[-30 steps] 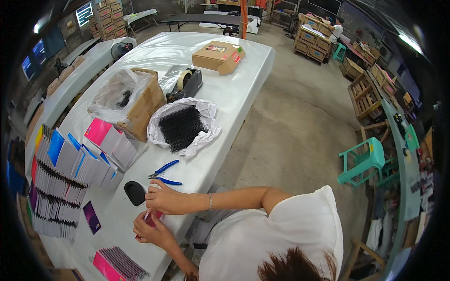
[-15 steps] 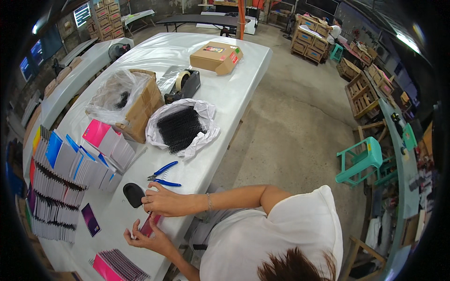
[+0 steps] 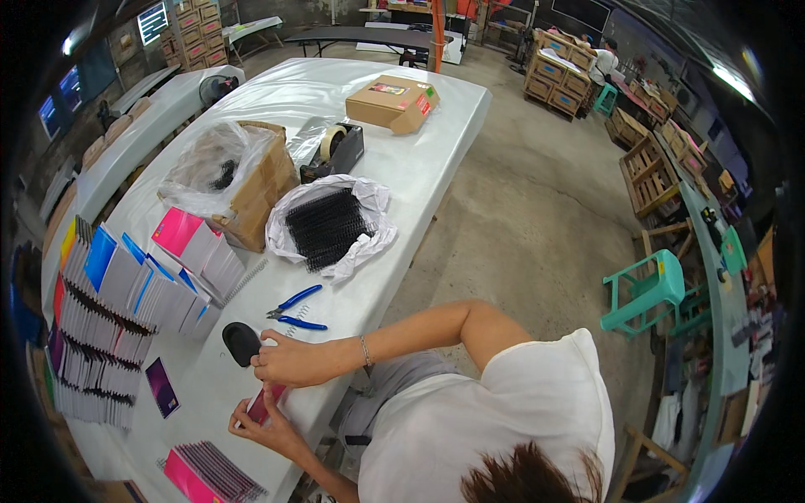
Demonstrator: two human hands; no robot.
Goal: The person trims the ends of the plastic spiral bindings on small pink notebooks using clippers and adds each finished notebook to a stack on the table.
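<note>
My left hand (image 3: 272,427) grips a small pink notebook (image 3: 258,407) over the white-covered table. At the notebook's upper end, my right hand (image 3: 295,360) is closed with its fingertips pinched together. What those fingers hold, if anything, is hidden behind the hand. Just beyond them lies a black oval pad (image 3: 241,344). Blue-handled cutting pliers (image 3: 300,308) rest open on the table, beside a loose coil (image 3: 302,318). A purple notebook (image 3: 162,388) lies flat to the left. Nearer to me stands a row of pink spiral notebooks (image 3: 205,471).
Stacked notebooks (image 3: 96,369) line the table's left side. Farther off are black coils (image 3: 327,226) in white wrapping, an open carton (image 3: 268,184), a tape dispenser (image 3: 340,155) and a closed cardboard box (image 3: 390,102). A green stool (image 3: 650,285) stands on the floor to the right.
The fingers of my left hand have closed in around the pink notebook; before, they were more spread. My right hand stays at its upper end. The whole view has shifted slightly.
</note>
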